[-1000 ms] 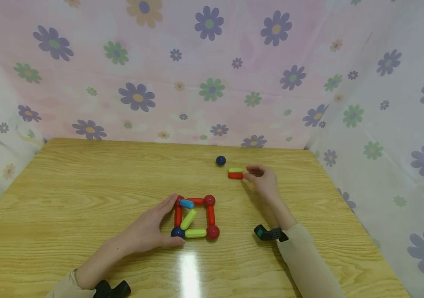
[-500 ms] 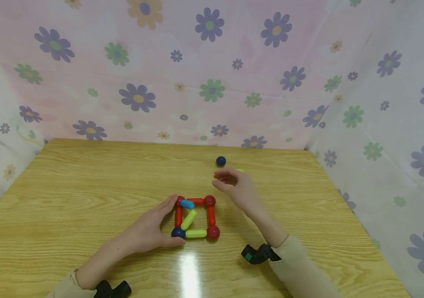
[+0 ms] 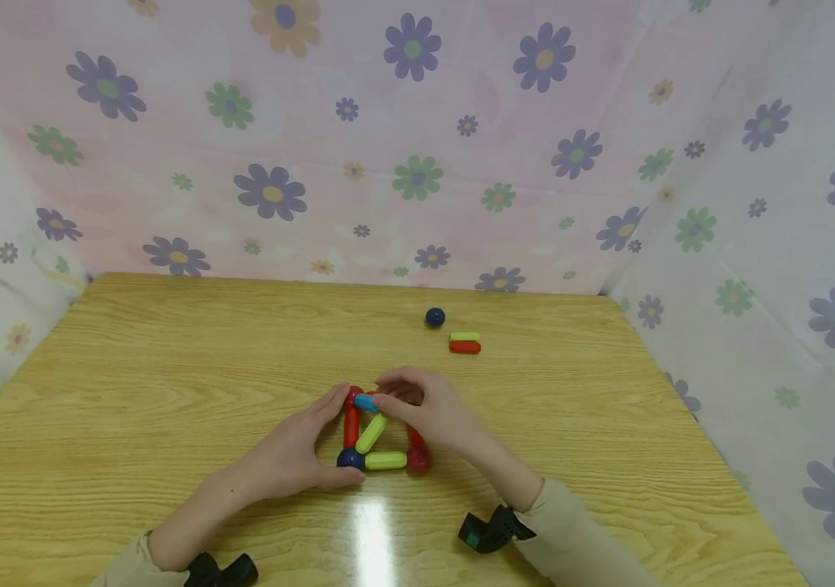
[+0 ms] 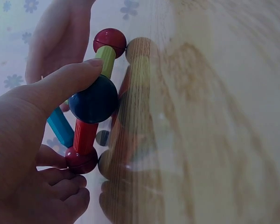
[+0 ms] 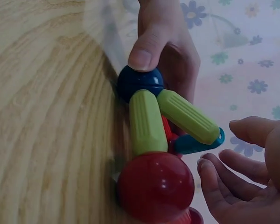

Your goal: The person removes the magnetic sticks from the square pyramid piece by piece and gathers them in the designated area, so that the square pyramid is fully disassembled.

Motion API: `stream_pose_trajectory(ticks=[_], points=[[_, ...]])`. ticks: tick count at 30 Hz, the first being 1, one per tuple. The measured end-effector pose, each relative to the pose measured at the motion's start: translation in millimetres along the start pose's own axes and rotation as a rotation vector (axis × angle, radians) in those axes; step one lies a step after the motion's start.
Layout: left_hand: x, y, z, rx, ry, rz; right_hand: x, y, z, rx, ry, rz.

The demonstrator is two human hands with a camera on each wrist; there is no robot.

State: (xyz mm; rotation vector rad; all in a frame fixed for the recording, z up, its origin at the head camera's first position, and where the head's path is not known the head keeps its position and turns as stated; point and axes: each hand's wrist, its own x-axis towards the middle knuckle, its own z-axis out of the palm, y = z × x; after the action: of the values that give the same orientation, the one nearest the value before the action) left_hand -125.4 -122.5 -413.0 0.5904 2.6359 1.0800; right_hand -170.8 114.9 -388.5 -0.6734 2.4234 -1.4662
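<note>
On the table lies a square of magnetic sticks [image 3: 352, 425] and balls, with a dark blue ball [image 4: 95, 99] at its near left corner. My left hand [image 3: 289, 452] spans that side, thumb against the blue ball and fingers by the far left red ball [image 4: 82, 160]. A yellow-green stick [image 5: 190, 116] and a blue stick [image 5: 198, 143] rise at a slant from these two balls, their free ends close together. Over the far right corner, which it covers in the head view, is my right hand [image 3: 432, 412]. Its thumb and fingers are spread near the blue stick's end, holding nothing.
Farther back on the wooden table [image 3: 205, 342] sits a loose dark blue ball [image 3: 435, 317]. A yellow-green stick [image 3: 465, 336] and a red stick [image 3: 465, 347] lie side by side near it. Flowered cloth [image 3: 417, 228] stands behind the table.
My right hand has moved left and nearer, from beside the loose sticks to the square's far right corner. The left hand and the square stay in place.
</note>
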Motion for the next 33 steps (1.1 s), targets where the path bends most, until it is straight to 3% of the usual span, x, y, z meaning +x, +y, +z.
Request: stream_pose_trajectory(ticks=[13,28,33], points=[[-0.4,0.7,-0.4,-0.005,-0.007,-0.009,-3,3,6.6,-0.019,-0.054,0.002],[0.4,-0.4,0.2,-0.005,-0.003,-0.016,-19,9,4.0,0.095,-0.054,0.022],[0.2,-0.5,0.2,0.006,0.001,-0.013,-22,10,4.5,0.050,-0.087,0.017]])
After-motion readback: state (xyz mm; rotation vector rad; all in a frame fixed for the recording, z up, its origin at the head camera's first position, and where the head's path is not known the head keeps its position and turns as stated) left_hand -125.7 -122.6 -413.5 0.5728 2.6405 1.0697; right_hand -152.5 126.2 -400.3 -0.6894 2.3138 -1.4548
